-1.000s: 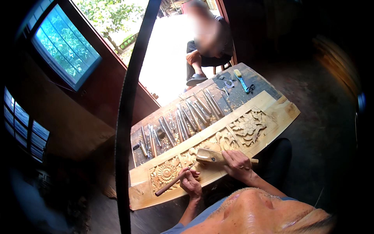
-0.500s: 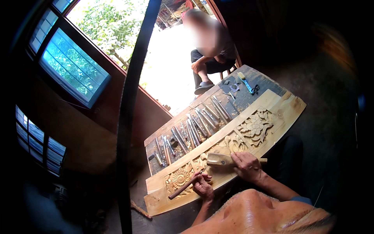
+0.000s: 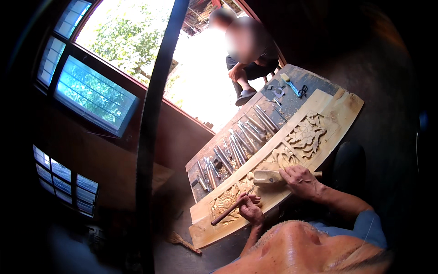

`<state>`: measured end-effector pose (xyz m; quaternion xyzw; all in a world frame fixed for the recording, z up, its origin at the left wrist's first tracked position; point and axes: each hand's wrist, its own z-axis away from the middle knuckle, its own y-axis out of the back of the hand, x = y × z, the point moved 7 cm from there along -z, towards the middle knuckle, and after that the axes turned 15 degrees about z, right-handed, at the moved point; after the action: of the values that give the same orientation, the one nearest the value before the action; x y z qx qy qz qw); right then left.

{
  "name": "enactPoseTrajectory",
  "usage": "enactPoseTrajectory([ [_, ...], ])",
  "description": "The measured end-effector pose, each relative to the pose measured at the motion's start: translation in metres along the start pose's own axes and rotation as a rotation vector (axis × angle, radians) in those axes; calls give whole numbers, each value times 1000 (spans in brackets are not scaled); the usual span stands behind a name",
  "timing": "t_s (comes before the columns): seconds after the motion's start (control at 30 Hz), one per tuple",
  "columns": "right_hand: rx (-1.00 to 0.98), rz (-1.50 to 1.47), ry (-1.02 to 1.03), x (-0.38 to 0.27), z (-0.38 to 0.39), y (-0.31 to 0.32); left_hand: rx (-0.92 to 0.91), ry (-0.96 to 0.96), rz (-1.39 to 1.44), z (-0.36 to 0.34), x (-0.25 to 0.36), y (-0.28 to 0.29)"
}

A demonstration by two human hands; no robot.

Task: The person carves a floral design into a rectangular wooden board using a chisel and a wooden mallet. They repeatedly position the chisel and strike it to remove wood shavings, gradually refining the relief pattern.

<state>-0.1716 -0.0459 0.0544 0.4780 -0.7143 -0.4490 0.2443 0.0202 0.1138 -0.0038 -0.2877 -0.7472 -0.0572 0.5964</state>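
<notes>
My left hand (image 3: 250, 208) holds a carving chisel (image 3: 223, 214) with a long dark reddish handle, its metal end over the relief carving on a pale wooden board (image 3: 343, 112). My right hand (image 3: 299, 181) grips a worn wooden mallet (image 3: 264, 178), which lies low over the board just right of the chisel's tip. The board carries carved flowers and leaves (image 3: 306, 134) in framed panels. Behind it, several metal chisels and gouges (image 3: 242, 144) lie in a row among wood shavings.
A worn bench top (image 3: 328, 82) holds a blue-handled brush (image 3: 294, 86) and small dark items. Another person (image 3: 244, 75) sits on a stool at the bright doorway. A dark vertical strip (image 3: 153, 105) crosses the view at left, near windows (image 3: 96, 91). A twig bundle (image 3: 185, 242) lies low at left.
The whole view has shifted, so board, bench and both hands appear further right. The hands keep hold of chisel and mallet, nearly unmoved against the board. The seated person has leaned slightly.
</notes>
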Motion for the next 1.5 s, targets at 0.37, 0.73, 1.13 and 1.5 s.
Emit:
enactPoseTrajectory([
  [0.37,-220,12,198,15,-24,-13,-83,-269,141,-48,57,-59],
  [0.73,-25,269,245,4,-22,0,-229,-414,49,-124,24,-109],
  [1.13,14,203,254,12,-25,-3,-125,-176,-1,-130,-12,-88],
  [1.5,-113,202,283,14,-33,1,-153,-152,19,-127,-21,-83],
])
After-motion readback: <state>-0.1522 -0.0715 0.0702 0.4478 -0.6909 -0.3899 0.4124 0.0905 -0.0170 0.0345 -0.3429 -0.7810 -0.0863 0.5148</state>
